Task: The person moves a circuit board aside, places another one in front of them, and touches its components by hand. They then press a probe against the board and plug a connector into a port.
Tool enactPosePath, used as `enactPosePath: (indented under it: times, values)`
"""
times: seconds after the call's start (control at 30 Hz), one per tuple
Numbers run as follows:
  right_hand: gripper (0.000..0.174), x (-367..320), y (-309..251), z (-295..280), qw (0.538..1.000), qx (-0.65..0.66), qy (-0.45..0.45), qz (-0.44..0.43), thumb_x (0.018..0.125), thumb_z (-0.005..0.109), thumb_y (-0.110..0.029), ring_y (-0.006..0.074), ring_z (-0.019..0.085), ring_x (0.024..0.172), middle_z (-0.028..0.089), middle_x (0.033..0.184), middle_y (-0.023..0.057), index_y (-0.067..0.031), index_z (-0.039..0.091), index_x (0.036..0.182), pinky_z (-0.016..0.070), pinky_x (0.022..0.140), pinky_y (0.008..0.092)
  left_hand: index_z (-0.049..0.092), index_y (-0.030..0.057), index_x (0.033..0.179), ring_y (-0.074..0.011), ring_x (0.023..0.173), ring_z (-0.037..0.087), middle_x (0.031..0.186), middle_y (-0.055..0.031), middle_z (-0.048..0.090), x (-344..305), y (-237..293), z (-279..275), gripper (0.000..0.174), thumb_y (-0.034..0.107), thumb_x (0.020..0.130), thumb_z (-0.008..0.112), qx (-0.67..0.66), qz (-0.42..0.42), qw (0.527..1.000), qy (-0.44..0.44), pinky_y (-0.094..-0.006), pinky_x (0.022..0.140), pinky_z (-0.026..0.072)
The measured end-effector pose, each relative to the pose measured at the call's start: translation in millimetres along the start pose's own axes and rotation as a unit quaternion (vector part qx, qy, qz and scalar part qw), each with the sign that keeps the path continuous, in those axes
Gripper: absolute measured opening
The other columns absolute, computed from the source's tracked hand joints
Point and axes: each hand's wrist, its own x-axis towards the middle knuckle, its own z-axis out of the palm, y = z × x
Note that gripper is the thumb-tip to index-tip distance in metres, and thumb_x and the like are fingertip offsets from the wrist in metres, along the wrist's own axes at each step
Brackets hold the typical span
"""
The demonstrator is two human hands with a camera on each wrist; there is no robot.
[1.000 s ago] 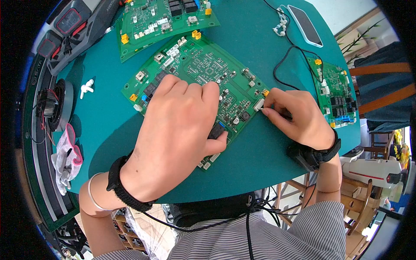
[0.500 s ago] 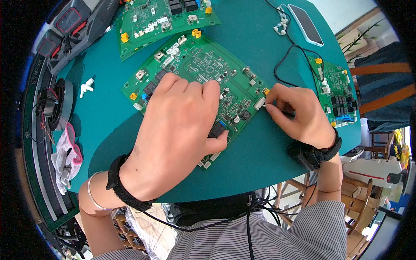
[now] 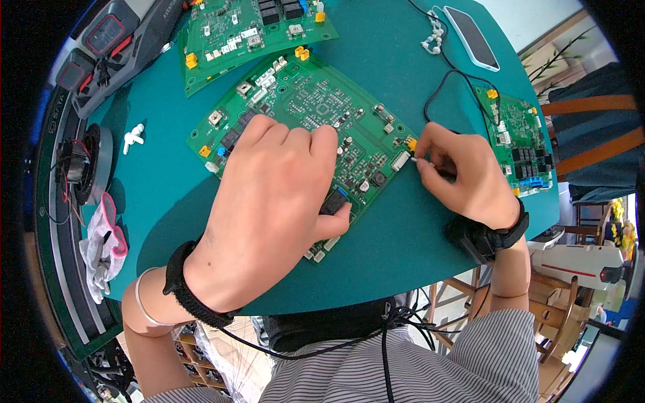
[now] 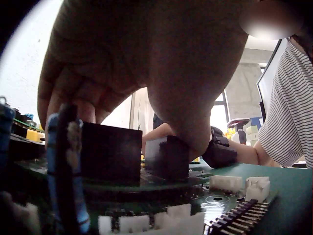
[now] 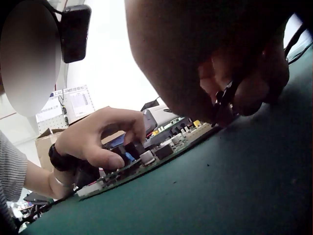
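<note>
A green circuit board (image 3: 363,127) lies on the table, turned at an angle. My left hand (image 3: 269,201) grips it from above, the thumb beside a black block (image 3: 334,203) and the fingers curled over the row of black blocks. In the left wrist view, the hand (image 4: 146,58) arches over black blocks (image 4: 112,152). Just off the board's right corner, my right hand (image 3: 470,178) pinches a small thing with a pale tip, near a white connector (image 3: 400,160). The right wrist view shows a small dark piece (image 5: 226,95) between the fingers; what it is, I cannot tell.
More green boards lie at the top (image 3: 228,47) and right (image 3: 516,144). A phone (image 3: 471,39), beads (image 3: 435,35) and a black cable (image 3: 437,91) are at the upper right. White earbuds (image 3: 134,138), a glove (image 3: 104,248) and a black reel (image 3: 94,161) are leftward.
My right fingertips have moved slightly up and right, away from the white connector. The board and my left hand have shifted very slightly left in view; the left grip looks the same.
</note>
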Motion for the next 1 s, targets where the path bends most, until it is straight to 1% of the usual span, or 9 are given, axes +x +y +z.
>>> enactPosePath:
  times: [0.07, 0.1, 0.17, 0.3, 0.37, 0.4, 0.47, 0.7, 1.0]
  values:
    - [0.012, 0.1, 3.4, 1.4, 0.998, 0.021, -0.034, -0.056, 0.084, 0.068, -0.007, 0.0345, 0.059, 0.06, 0.057, 0.065, 0.0136, -0.004, 0.06, 0.092, 0.0444, 0.055, 0.0439, 0.054, -0.0018, 0.099, -0.0363, 0.084, 0.055, 0.082, -0.016, 0.057, -0.1, -0.1, 0.0, 0.054, 0.02, 0.061, 0.086, 0.0, 0.0, 1.0, 0.001, -0.0441, 0.08, 0.0463]
    - [0.012, 0.5, 5.4, 2.5, 0.998, 0.021, -0.034, -0.057, 0.084, 0.068, -0.007, 0.0345, 0.059, 0.06, 0.057, 0.065, 0.0136, -0.004, 0.06, 0.092, 0.0444, 0.055, 0.0439, 0.054, -0.0019, 0.099, -0.0363, 0.084, 0.055, 0.082, -0.0159, 0.057, -0.1, -0.2, 0.3, 0.054, 0.02, 0.061, 0.086, 0.0, 0.001, 1.0, 0.002, -0.0441, 0.08, 0.0462]
    - [0.015, 1.2, 8.6, 4.3, 0.993, 0.006, -0.022, -0.112, 0.084, 0.071, -0.007, 0.0339, 0.06, 0.062, 0.058, 0.067, 0.0127, -0.0044, 0.059, 0.093, 0.0447, 0.056, 0.0431, 0.054, -0.002, 0.099, -0.0364, 0.084, 0.055, 0.082, -0.0159, 0.057, -0.3, -0.3, 0.7, 0.054, 0.02, 0.061, 0.086, -0.001, 0.002, 1.0, 0.003, -0.0441, 0.08, 0.0462]
    - [0.017, 0.9, 7.7, 4.2, 0.994, 0.008, -0.02, -0.103, 0.084, 0.072, -0.008, 0.0337, 0.061, 0.063, 0.058, 0.067, 0.0121, -0.0044, 0.058, 0.092, 0.0448, 0.056, 0.0431, 0.054, -0.0021, 0.099, -0.0363, 0.084, 0.055, 0.082, -0.016, 0.057, -0.4, -0.2, 0.6, 0.055, 0.02, 0.06, 0.086, -0.009, 0.003, 1.0, 0.01, -0.0443, 0.079, 0.046]
    - [0.013, 1.3, 6.1, 4.1, 0.994, 0.012, -0.002, -0.106, 0.084, 0.072, -0.001, 0.0224, 0.053, 0.055, 0.053, 0.063, 0.0093, 0.0007, 0.06, 0.089, 0.0412, 0.053, 0.0325, 0.054, -0.0021, 0.099, -0.0363, 0.084, 0.055, 0.082, -0.0161, 0.057, -0.3, 0.1, 0.1, 0.055, 0.019, 0.06, 0.086, -0.01, 0.002, 1.0, 0.007, -0.0443, 0.079, 0.046]
    - [0.013, 1.3, 5.6, 3.6, 0.994, 0.012, -0.002, -0.106, 0.084, 0.072, -0.001, 0.0224, 0.053, 0.055, 0.053, 0.063, 0.0093, 0.0007, 0.06, 0.089, 0.0412, 0.053, 0.0325, 0.054, -0.002, 0.099, -0.0363, 0.084, 0.055, 0.082, -0.0161, 0.057, -0.4, 0.2, -0.2, 0.054, 0.019, 0.06, 0.086, -0.006, 0.003, 1.0, 0.006, -0.0443, 0.079, 0.0459]
    - [0.017, 1.2, 5.2, 3.0, 0.996, -0.013, -0.002, -0.085, 0.083, 0.072, -0.008, 0.0333, 0.06, 0.062, 0.058, 0.066, 0.012, -0.0043, 0.057, 0.09, 0.0445, 0.055, 0.0432, 0.054, -0.0018, 0.098, -0.0363, 0.084, 0.055, 0.082, -0.0161, 0.057, -0.4, 0.3, -0.1, 0.054, 0.02, 0.061, 0.086, -0.003, 0.003, 1.0, 0.005, -0.0443, 0.079, 0.0459]
    - [0.018, 1.4, 4.9, 2.5, 0.993, -0.014, -0.001, -0.117, 0.083, 0.072, -0.009, 0.0327, 0.058, 0.058, 0.055, 0.063, 0.0119, -0.0045, 0.056, 0.089, 0.0428, 0.052, 0.0425, 0.053, -0.0017, 0.098, -0.0362, 0.084, 0.055, 0.083, -0.0161, 0.057, 0.3, 0.2, 0.3, 0.053, 0.02, 0.061, 0.085, 0.004, 0.003, 1.0, 0.006, -0.0442, 0.08, 0.0461]
    - [0.02, 0.6, 2.8, 2.3, 0.999, 0.0, -0.02, -0.035, 0.085, 0.073, -0.012, 0.0311, 0.059, 0.055, 0.056, 0.062, 0.0125, -0.002, 0.056, 0.08, 0.0434, 0.051, 0.0405, 0.054, -0.0018, 0.1, -0.036, 0.085, 0.056, 0.084, -0.0161, 0.058, -0.1, 0.7, 0.3, 0.055, 0.02, 0.06, 0.086, 0.004, 0.0, 1.0, 0.001, -0.0441, 0.08, 0.0463]
